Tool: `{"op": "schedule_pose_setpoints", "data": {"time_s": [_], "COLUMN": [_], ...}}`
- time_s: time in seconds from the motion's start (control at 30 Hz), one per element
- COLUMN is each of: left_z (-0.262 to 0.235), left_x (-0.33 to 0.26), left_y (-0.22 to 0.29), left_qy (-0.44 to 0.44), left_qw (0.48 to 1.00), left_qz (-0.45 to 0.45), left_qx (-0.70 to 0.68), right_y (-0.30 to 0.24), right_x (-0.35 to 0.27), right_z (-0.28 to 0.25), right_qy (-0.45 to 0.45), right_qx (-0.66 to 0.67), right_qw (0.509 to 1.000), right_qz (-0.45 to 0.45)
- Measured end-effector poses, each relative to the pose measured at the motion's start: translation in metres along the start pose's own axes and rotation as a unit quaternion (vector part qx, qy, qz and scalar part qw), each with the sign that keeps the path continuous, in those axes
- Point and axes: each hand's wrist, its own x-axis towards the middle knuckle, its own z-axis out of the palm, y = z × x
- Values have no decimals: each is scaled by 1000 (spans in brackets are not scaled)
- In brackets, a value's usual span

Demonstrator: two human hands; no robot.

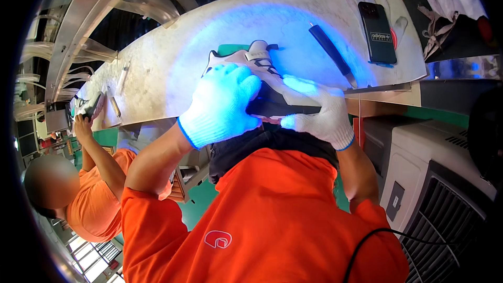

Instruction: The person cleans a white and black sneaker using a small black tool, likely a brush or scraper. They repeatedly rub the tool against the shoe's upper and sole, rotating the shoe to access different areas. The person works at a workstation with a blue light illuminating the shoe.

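A sneaker (pixel 270 85) with a pale upper, dark side panels and a green lining lies on its side at the table's near edge, under a blue light. My left hand (pixel 220 106), in a white knit glove, is closed over the side of the shoe with its fingers curled. My right hand (pixel 324 112), gloved the same way, grips the toe end, thumb and fingers on either side of the sole edge. The palms hide part of the sole and heel.
On the pale table (pixel 173 42) lie a dark pen-shaped tool (pixel 331 50) and a dark phone (pixel 376 34) at the right. At far left a co-worker's hand (pixel 83 128) holds another sneaker (pixel 91 106), near a small tool (pixel 115 107). A grey machine (pixel 403 162) stands to my right.
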Motion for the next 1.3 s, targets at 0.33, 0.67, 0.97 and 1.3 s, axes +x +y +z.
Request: {"op": "schedule_pose_setpoints", "data": {"time_s": [0.33,0.67,0.97,1.3], "left_z": [-9,-23,-24,-18], "left_x": [8,30,38,28], "left_y": [-10,-25,-31,-88], "left_qy": [-33,-87,-115,-79], "left_qw": [996,989,988,793], "left_qz": [-13,7,33,-51], "left_qx": [-78,-117,-95,-603], "right_y": [-11,-16,-57,-38], "right_x": [7,24,56,42], "right_z": [-4,-12,-8,-5], "right_qy": [-28,-76,-207,-167], "right_qx": [-31,-137,-241,-298], "right_qw": [999,971,932,934], "right_qz": [-10,-183,-172,-102]}}
